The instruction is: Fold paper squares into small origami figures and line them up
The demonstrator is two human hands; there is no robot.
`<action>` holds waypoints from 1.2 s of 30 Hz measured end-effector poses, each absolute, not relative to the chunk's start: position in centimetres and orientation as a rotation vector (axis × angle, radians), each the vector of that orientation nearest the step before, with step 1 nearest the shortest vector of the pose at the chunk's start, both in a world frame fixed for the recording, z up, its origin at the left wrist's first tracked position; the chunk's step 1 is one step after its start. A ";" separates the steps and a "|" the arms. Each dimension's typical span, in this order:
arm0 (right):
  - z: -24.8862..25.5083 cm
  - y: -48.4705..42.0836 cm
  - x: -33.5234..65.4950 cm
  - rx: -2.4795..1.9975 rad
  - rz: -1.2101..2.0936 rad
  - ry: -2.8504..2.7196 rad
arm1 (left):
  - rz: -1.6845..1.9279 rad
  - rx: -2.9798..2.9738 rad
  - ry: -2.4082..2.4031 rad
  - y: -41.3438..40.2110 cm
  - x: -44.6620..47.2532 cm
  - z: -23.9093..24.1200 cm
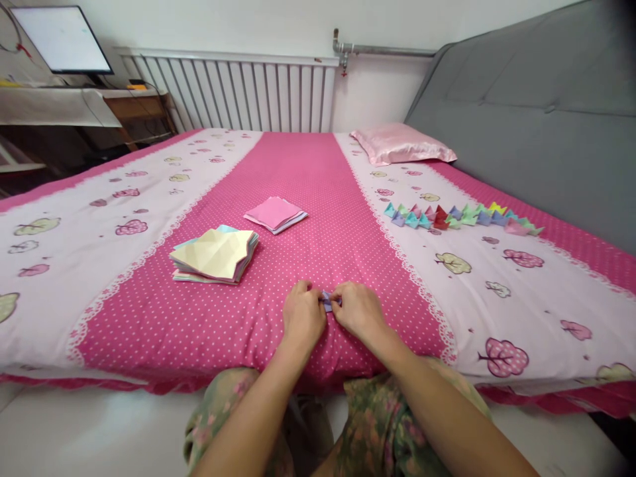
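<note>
My left hand (303, 313) and my right hand (358, 308) meet on the pink dotted bedsheet (308, 179) near the bed's front edge. Both pinch a small folded piece of blue-purple paper (326, 301) between the fingertips; most of it is hidden by my fingers. Ahead to the left lies a stack of creased paper sheets with a yellow one on top (216, 255). Further ahead sits a smaller stack of pink square sheets (275, 213). To the right, a row of several folded paper figures in blue, green, red and yellow (460, 217) lies on the sheet.
A pink satin pillow (401, 143) rests by the grey padded headboard (536, 99) on the right. A white radiator (238, 93) lines the far wall. A desk with a monitor (62, 40) stands at the far left. My knees in floral fabric (377, 417) touch the bed's edge.
</note>
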State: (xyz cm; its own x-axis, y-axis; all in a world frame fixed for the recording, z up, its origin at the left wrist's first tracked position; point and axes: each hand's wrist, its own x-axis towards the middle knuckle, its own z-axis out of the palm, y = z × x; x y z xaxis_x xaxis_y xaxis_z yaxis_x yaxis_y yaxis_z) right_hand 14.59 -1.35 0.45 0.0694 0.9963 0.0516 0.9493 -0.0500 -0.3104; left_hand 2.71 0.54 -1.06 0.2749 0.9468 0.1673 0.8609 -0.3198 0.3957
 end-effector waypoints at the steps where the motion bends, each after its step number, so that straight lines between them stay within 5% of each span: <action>1: 0.5 -1.3 14.6 -2.077 0.269 -1.976 | 0.554 2.319 1.677 0.6 2.7 -1.1; 21: 0.0 -0.7 15.0 -1.812 0.201 -2.093 | 0.589 2.302 1.496 1.2 1.9 -1.6; 36: -0.1 -0.7 14.7 -1.844 0.237 -2.013 | 0.469 2.549 1.840 -0.2 2.4 0.1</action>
